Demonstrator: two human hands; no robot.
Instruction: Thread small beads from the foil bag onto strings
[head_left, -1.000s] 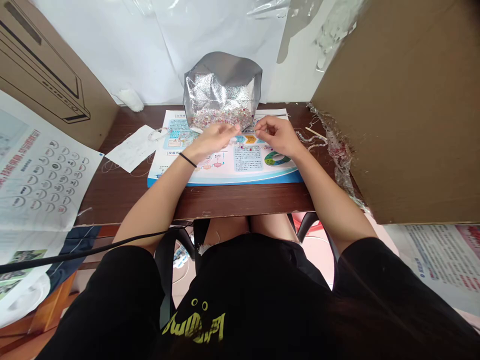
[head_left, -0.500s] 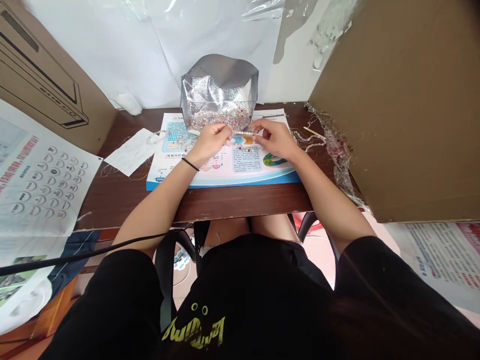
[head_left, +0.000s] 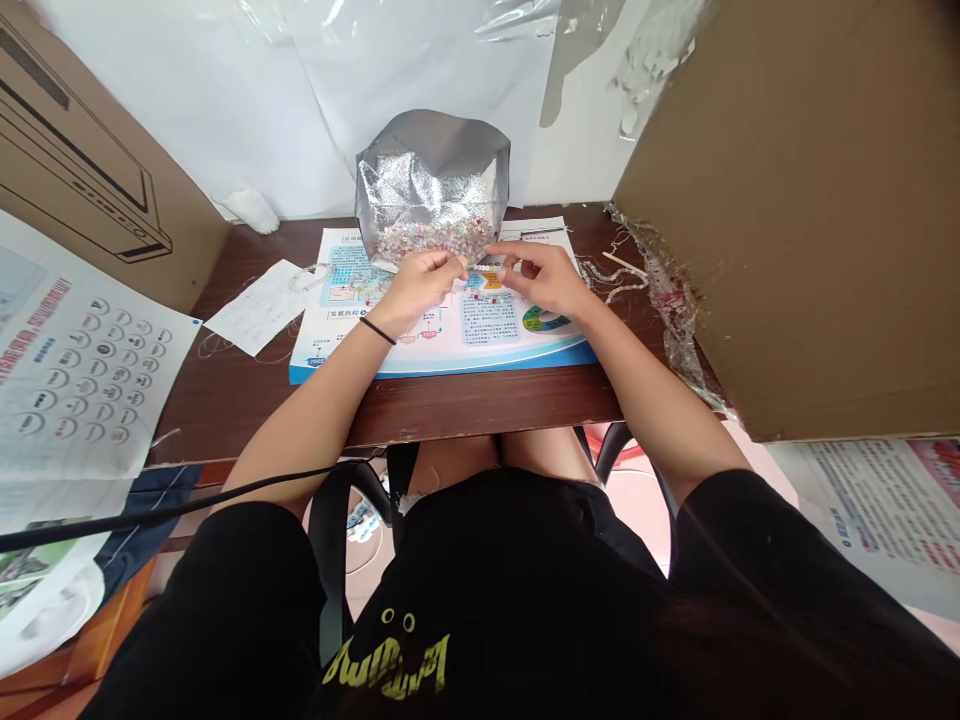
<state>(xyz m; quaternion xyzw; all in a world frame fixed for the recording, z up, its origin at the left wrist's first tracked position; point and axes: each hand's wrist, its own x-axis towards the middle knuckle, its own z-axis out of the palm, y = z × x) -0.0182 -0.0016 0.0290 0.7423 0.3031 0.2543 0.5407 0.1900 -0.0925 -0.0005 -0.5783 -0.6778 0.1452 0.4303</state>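
Note:
Between my hands runs a short string of small beads (head_left: pixel 484 267), pale with some coloured ones. My left hand (head_left: pixel 426 282) pinches its left end, thumb against fingers, a dark band round the wrist. My right hand (head_left: pixel 546 275) has its thumb and a finger closed at the string's right end, with the index finger stretched toward the bag. Just behind the hands, a silver-lined bag (head_left: pixel 431 180) lies open with many loose beads (head_left: pixel 431 240) at its mouth. Under the hands is a printed board (head_left: pixel 491 325) with a blue edge, and more strung beads lie on it.
The dark wooden table (head_left: pixel 480 405) carries a white paper slip (head_left: pixel 253 305) at left. Beaded strands and crumpled clear plastic (head_left: pixel 671 305) lie at right. Cardboard walls (head_left: pixel 810 220) flank the table. A black cable (head_left: pixel 187 510) crosses my left arm.
My right index finger has reached left toward the beads in the bag, and the right hand has shifted slightly left. My left hand still pinches the bead string. The whole view has shifted slightly.

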